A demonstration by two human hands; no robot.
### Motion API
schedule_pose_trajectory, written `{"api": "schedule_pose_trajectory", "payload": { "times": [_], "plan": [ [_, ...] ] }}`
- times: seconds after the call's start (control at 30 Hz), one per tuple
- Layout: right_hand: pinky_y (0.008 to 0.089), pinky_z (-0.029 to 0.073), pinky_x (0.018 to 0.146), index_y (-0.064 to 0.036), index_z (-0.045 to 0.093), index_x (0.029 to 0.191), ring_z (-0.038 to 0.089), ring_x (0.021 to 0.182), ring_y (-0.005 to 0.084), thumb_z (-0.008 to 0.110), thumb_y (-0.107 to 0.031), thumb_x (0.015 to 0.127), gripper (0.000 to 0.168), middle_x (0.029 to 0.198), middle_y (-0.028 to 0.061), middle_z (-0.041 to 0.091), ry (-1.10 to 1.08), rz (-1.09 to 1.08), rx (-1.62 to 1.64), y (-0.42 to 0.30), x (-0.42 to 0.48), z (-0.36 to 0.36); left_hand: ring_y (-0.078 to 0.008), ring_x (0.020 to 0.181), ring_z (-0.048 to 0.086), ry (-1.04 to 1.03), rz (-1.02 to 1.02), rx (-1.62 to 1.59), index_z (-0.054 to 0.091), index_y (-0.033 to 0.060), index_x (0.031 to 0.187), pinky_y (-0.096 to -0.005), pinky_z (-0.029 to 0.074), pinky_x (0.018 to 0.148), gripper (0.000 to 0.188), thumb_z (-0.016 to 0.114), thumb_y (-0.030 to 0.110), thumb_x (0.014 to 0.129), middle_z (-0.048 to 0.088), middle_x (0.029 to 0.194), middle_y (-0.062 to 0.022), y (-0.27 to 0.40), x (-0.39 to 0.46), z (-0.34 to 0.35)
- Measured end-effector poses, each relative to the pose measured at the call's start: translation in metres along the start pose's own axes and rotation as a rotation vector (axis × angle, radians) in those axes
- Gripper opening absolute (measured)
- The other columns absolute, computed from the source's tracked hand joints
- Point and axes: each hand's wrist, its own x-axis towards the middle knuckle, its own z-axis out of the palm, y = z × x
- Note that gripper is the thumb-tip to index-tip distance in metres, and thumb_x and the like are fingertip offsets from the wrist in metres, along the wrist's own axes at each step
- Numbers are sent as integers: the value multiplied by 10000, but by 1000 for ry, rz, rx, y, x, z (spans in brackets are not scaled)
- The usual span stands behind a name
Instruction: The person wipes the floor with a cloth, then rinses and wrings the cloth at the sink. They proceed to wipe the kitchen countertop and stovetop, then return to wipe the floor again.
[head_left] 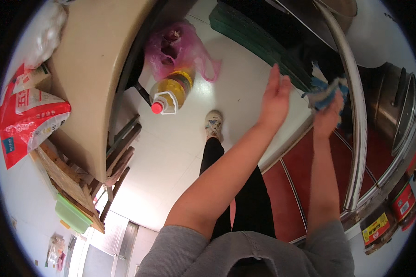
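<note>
My left hand [276, 100] is held out over the pale tiled floor with its fingers extended and nothing in it. To its right, my right hand [327, 116] grips a crumpled blue and white cloth [324, 91]. The cloth is beside the metal-trimmed counter edge [354, 104], in front of a dark recess; whether it touches a surface there I cannot tell. Red cabinet panels [286, 197] lie below my right forearm. Beyond my left fingertips is a long dark green object [249, 33], possibly a plastic crate, on the floor.
An oil bottle [175, 86] with a red cap stands by a pink plastic bag [183, 45] on the floor. On the left are a beige table [90, 69], a red package [38, 114] and wooden stools [121, 152]. A metal pot [381, 104] and jars [376, 228] are at right.
</note>
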Motion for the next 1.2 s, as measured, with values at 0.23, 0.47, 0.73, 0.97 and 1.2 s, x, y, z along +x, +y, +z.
{"api": "schedule_pose_trajectory", "payload": {
  "times": [0.23,0.47,0.73,0.97,1.2],
  "plan": [
    [434,403,1062,-63,559,1273,507,1254,361,553,-102,868,407,1270,164,602,-97,-344,332,-158,75,30,-285,1373,340,78,-275,-418,223,206,1546,-479,363,1038,705,430,570,979,260,1579,-4,1,-1,-3],
    [403,355,1112,-96,569,1305,453,1330,297,525,-229,941,390,1389,115,539,-47,-354,267,-115,97,8,-389,1371,329,-127,-92,-496,-20,260,1559,-573,320,1098,854,514,518,944,120,1594,-102,27,20,26],
    [414,327,1140,-93,520,1362,446,1349,295,515,-148,940,426,1441,110,497,-98,-62,212,43,-7,-41,-337,1332,369,-48,-431,-424,330,175,1412,-517,343,1090,581,560,446,952,281,1503,-115,-34,9,126],
    [429,316,1144,-84,521,1357,457,1343,295,529,-108,922,436,1450,129,483,-128,119,19,161,-47,-69,-260,1230,486,-84,-688,-459,467,19,1267,-442,386,1052,499,571,395,956,514,1302,-111,-88,-12,195],
    [418,302,1149,-31,479,1396,416,1372,327,419,-109,926,481,1477,186,436,-116,393,-117,175,-1,-51,-285,1207,496,-104,-691,-348,472,2,1256,-442,409,1042,465,562,344,954,492,1326,-137,-107,-22,233]
  ]
}}
